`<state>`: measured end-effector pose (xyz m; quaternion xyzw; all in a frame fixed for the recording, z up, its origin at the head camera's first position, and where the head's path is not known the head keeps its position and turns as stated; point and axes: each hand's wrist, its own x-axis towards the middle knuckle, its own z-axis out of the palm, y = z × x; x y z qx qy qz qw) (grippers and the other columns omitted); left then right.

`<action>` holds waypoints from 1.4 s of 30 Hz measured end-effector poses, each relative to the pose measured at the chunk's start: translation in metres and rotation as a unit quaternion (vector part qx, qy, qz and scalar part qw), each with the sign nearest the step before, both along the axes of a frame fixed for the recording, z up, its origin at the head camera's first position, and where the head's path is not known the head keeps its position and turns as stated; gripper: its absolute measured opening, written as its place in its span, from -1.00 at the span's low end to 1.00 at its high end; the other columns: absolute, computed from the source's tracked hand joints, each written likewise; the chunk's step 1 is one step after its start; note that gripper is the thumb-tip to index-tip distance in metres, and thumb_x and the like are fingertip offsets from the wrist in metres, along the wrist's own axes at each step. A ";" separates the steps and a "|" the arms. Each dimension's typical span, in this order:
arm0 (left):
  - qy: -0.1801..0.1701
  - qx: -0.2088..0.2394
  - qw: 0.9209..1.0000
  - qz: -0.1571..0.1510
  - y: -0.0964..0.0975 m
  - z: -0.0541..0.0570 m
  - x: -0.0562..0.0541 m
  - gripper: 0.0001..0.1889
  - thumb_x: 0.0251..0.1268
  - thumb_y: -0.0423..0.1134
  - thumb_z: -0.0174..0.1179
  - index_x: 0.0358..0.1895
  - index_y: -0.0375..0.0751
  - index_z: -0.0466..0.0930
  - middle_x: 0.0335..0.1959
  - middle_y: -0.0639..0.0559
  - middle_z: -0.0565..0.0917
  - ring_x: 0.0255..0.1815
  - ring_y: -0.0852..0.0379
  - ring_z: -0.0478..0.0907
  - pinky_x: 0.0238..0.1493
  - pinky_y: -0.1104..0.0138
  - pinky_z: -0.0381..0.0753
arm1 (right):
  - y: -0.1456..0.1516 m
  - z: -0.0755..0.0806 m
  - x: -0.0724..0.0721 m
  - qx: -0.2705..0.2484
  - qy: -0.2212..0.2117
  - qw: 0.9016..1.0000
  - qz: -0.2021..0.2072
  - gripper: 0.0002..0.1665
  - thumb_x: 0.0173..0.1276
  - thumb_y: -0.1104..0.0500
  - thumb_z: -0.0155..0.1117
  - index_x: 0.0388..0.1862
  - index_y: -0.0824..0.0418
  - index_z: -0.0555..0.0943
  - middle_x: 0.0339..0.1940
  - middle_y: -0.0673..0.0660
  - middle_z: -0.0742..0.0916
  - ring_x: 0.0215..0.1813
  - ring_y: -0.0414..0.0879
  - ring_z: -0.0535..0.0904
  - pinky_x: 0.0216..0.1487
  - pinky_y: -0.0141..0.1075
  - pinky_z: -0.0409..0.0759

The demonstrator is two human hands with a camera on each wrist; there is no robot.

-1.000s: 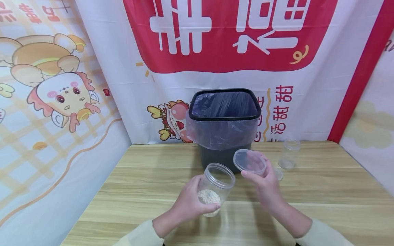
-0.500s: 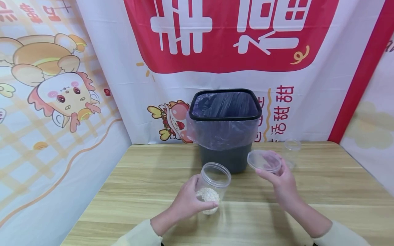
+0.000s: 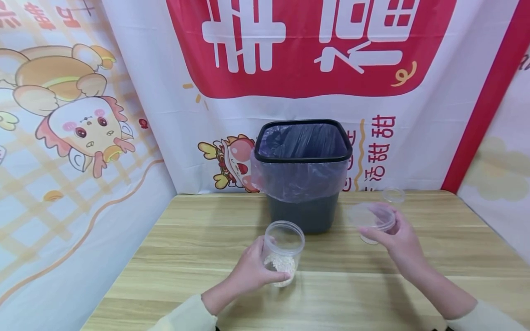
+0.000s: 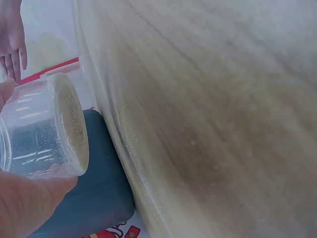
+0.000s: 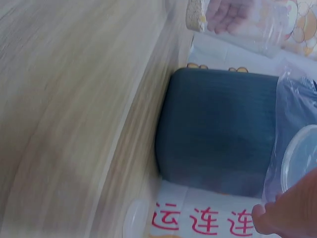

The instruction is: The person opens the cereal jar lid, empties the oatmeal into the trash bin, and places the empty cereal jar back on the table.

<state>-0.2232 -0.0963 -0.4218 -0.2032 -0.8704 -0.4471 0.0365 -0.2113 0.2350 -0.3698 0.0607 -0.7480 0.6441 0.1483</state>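
Observation:
My left hand [image 3: 250,269] grips a clear plastic jar [image 3: 286,248] around its side, uncapped and slightly tilted, above the tabletop. Pale flakes [image 3: 283,266] that look like oats lie in its lower part. In the left wrist view the flakes [image 4: 74,124] cover the bottom end of the jar [image 4: 32,134]. My right hand [image 3: 401,246] pinches a round clear lid [image 3: 370,217] by its edge, to the right of the jar and apart from it. The right wrist view catches this lid [image 5: 292,153] at its right side, beyond my fingers.
A dark bin [image 3: 304,214] lined with a translucent bag [image 3: 302,181] stands at the back of the wooden table [image 3: 186,257]. Behind my right hand is a second clear jar [image 3: 393,195], mostly hidden. A smaller clear lid [image 3: 370,239] lies on the table.
My right hand has carried the lid to the right, away from the jar. My left hand has shifted slightly left and stands the jar more upright.

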 end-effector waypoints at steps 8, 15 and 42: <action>-0.014 0.000 1.000 -0.019 0.000 -0.007 -0.005 -0.18 -0.32 -0.04 0.61 0.08 -0.24 0.39 -0.05 -0.02 0.56 0.04 -0.03 0.52 0.09 0.04 0.49 | 0.021 0.000 -0.006 0.113 -0.026 0.993 -0.021 -0.14 0.27 0.18 0.39 0.43 0.38 0.18 0.23 0.36 0.50 -0.02 -0.44 0.48 -0.10 -0.59 0.48; -0.020 -0.020 0.999 -0.028 0.000 -0.012 -0.007 -0.14 -0.34 -0.09 0.62 0.11 -0.32 0.37 0.09 -0.16 0.54 0.10 -0.07 0.51 0.16 0.04 0.47 | 0.039 0.001 -0.008 0.222 -0.055 0.973 -0.031 -0.01 0.16 -0.03 0.48 0.41 0.35 0.22 0.24 0.37 0.51 0.23 0.20 0.42 0.07 -0.11 0.45; -0.057 0.012 0.997 -0.049 -0.007 -0.017 -0.007 -0.06 -0.35 -0.12 0.64 0.18 -0.41 0.34 0.10 -0.23 0.52 0.08 -0.12 0.51 0.14 0.03 0.48 | 0.101 -0.014 -0.051 0.469 -0.062 0.881 -0.016 -0.31 -0.21 0.01 0.57 -0.26 0.44 0.46 -0.46 0.17 0.57 -0.41 0.04 0.45 -0.46 -0.16 0.44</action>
